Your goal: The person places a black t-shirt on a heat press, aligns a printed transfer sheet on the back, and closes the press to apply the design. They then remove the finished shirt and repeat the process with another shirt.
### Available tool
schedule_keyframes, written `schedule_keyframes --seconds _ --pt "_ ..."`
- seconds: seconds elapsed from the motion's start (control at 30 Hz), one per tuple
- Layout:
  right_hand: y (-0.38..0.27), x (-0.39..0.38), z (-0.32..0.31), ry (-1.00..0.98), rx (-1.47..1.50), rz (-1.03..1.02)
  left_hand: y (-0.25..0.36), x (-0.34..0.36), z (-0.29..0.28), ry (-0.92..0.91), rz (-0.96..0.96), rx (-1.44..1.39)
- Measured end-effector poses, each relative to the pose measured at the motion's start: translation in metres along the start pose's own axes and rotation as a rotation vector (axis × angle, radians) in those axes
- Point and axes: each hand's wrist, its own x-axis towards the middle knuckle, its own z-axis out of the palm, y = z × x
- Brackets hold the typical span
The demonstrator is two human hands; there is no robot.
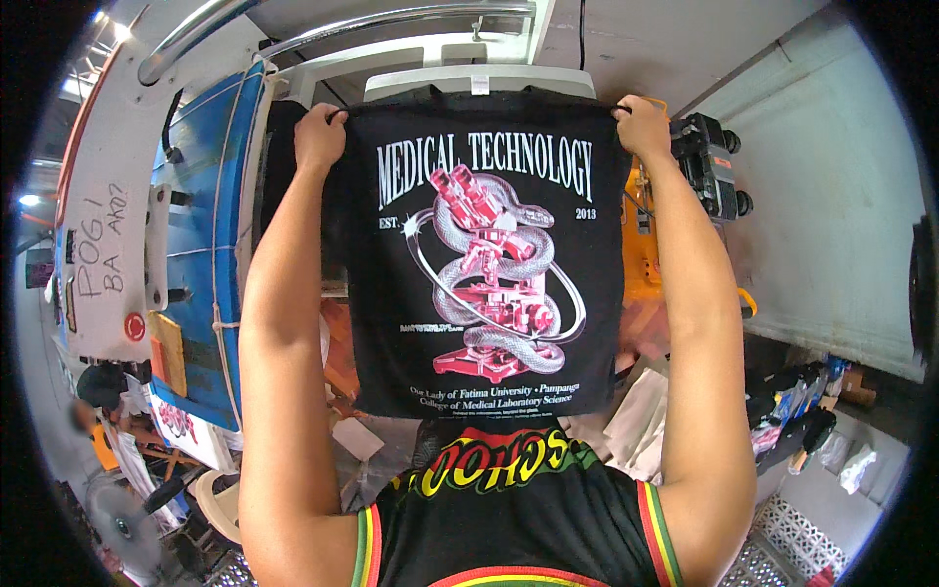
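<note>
A black T-shirt (377, 293) is spread out in front of me, stretched between my two hands. Its print shows a grey snake coiled around a pink microscope, with white lettering above and below. My left hand (321, 137) is closed on the cloth at the upper left, near the shoulder. At the upper right, my right hand (643, 129) pinches the opposite shoulder. Behind the collar, the rounded end of a white board (411, 86) shows; the shirt hides the rest of it.
On the left stand a white machine panel (103, 225) with a red push button (134, 327) and a blue panel (201, 284) tied with string. Orange equipment (641, 235) and a black mechanism (712, 166) are at right. A fan (122, 526) and a person (98, 396) appear lower left.
</note>
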Motion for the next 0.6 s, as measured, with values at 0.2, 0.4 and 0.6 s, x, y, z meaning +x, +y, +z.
schedule_keyframes --seconds 0.2,0.4,0.6 --pt "-0.001 0.008 0.014 -0.099 -0.043 0.073 -0.008 0.002 0.021 -0.03 -0.039 0.034" --pt "0.004 0.011 0.026 -0.141 -0.063 0.131 -0.005 0.006 0.036 -0.087 -0.094 0.095" --pt "-0.001 0.004 0.042 -0.133 -0.041 0.226 0.011 0.0 0.046 -0.161 -0.153 0.223"
